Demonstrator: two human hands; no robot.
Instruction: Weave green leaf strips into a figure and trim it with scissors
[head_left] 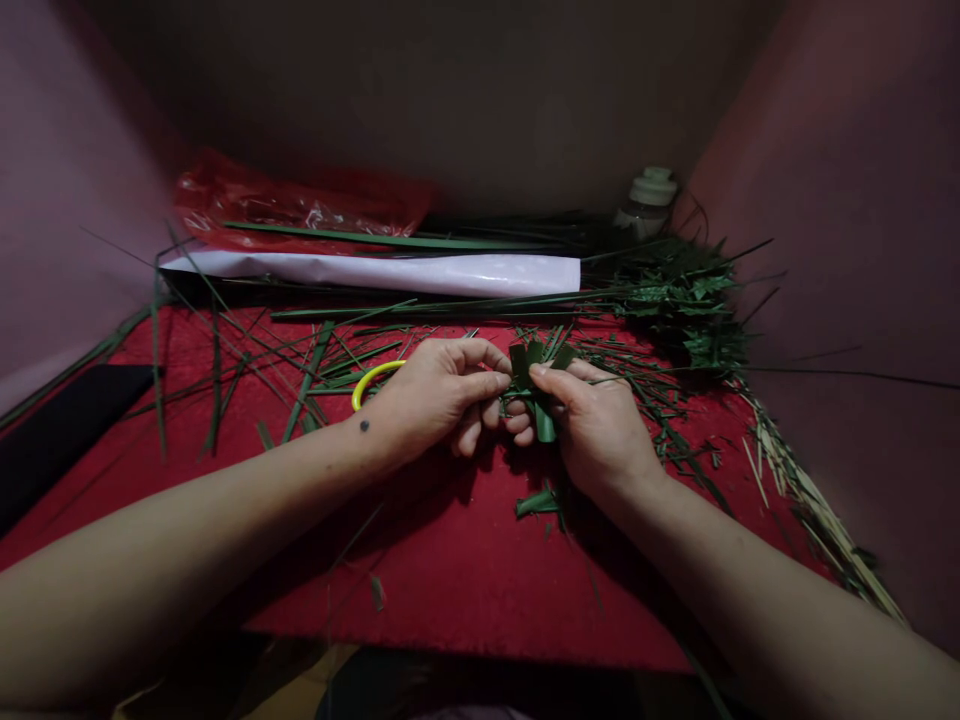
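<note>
In front of me, above the red surface, a small piece folded from green leaf strips (546,423) is held between my two hands. My right hand (606,425) pinches it between thumb and fingers, and flat leaf ends stick out above and below the thumb. The closed thumb and forefinger of my left hand (442,390) grip its left side, where a thin strip shows. Behind the left wrist lies a pair of scissors with a yellow handle (361,388), mostly hidden by the hand. Just below the hands rests a loose folded leaf piece (537,502).
Cut leaf strips (304,385) litter the red table (450,600). Farther back lie a white rolled sheet (390,270), a red plastic bag (300,200), a bottle (649,200) and a heap of finished-looking green leaf pieces (682,300). Pale thin sticks (817,510) line the right edge.
</note>
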